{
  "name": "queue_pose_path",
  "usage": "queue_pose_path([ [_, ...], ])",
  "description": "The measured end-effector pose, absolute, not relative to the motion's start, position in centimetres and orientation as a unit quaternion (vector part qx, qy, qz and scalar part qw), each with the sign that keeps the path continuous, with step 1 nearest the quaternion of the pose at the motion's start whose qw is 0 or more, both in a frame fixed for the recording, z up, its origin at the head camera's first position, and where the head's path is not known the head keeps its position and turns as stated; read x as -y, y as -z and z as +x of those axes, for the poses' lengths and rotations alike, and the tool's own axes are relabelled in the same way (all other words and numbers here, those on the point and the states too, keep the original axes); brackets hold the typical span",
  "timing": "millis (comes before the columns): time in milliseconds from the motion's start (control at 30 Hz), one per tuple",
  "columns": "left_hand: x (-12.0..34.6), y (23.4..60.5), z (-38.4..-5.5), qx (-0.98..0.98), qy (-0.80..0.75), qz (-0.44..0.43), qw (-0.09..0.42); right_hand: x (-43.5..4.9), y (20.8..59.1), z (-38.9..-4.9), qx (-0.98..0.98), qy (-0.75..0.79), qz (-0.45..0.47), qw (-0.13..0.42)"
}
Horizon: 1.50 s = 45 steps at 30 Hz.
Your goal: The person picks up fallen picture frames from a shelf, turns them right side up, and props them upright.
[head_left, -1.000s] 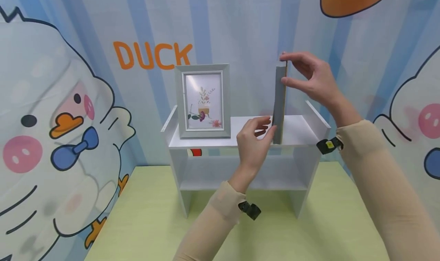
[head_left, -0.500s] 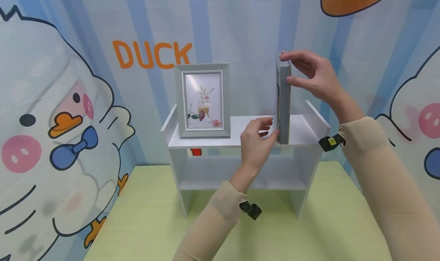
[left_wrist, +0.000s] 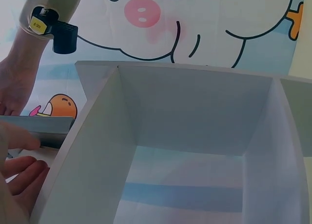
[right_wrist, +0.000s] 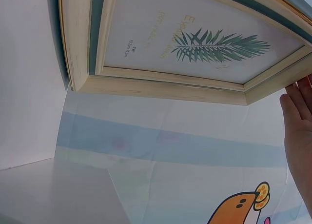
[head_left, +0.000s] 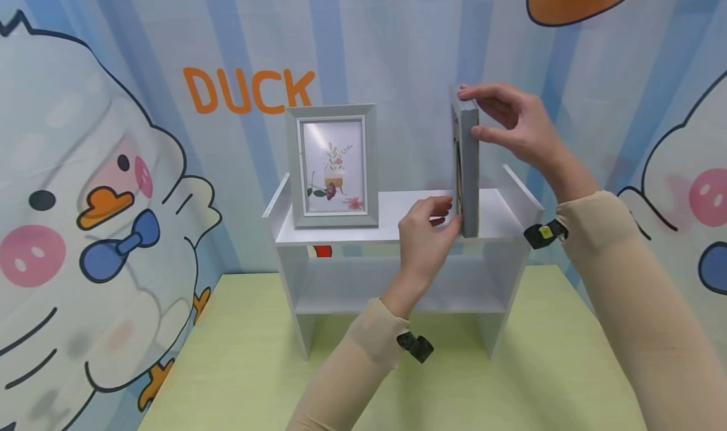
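A second picture frame (head_left: 470, 172) stands upright, edge-on, at the right of the white shelf's top board. Its grey edge and part of its back show in the head view. In the right wrist view, this frame's cream front (right_wrist: 165, 87) carries a green leaf print. My right hand (head_left: 519, 125) grips its top corner, thumb on the grey edge and fingers over the top. Low down, my left hand (head_left: 426, 238) holds the near edge, thumb against it and fingers on its left side. In the left wrist view, my left hand (left_wrist: 19, 175) is partly cut off.
A grey picture frame (head_left: 293, 166) with a plant print stands on the shelf's left. The white shelf (head_left: 397, 235) has raised side panels and a lower board, on a pale green table (head_left: 250, 355). A cartoon curtain (head_left: 397, 52) hangs behind.
The picture frame has turned about its upright axis, so part of its back now shows on the left instead of the gold trim on the right. Both hands have moved only slightly.
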State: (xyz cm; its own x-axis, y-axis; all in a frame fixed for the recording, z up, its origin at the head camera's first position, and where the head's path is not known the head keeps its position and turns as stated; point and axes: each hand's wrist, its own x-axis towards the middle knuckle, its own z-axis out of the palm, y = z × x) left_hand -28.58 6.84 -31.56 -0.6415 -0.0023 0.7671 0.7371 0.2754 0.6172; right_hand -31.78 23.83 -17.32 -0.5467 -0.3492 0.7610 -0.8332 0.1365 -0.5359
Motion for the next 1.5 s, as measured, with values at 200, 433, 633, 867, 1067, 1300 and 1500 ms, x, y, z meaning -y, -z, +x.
queue_pose_path([
  [200,-6.2,31.4,-28.7,0.723,0.543,-0.247,0.348,-23.3,17.3,-31.8,0.725,-0.497,0.407,0.246],
  [433,-5.1,31.3,-28.9,0.727,0.540,-0.241,0.349,-22.1,16.9,-30.9,0.749,-0.458,0.399,0.263],
  [633,-4.1,31.2,-29.1,0.738,0.530,-0.236,0.345,-21.1,16.7,-29.8,0.750,-0.446,0.411,0.263],
  [867,-3.0,31.1,-29.4,0.748,0.511,-0.232,0.356,-21.0,16.8,-30.4,0.759,-0.438,0.409,0.256],
  [1067,-2.2,31.1,-29.6,0.751,0.506,-0.236,0.353,-20.7,16.6,-30.1,0.755,-0.436,0.423,0.245],
  [1300,-1.7,31.1,-29.8,0.760,0.505,-0.228,0.340,-21.3,17.3,-31.9,0.740,-0.454,0.441,0.230],
  [1500,-1.5,31.0,-29.7,0.762,0.510,-0.219,0.332,-21.3,17.5,-32.3,0.726,-0.475,0.447,0.218],
])
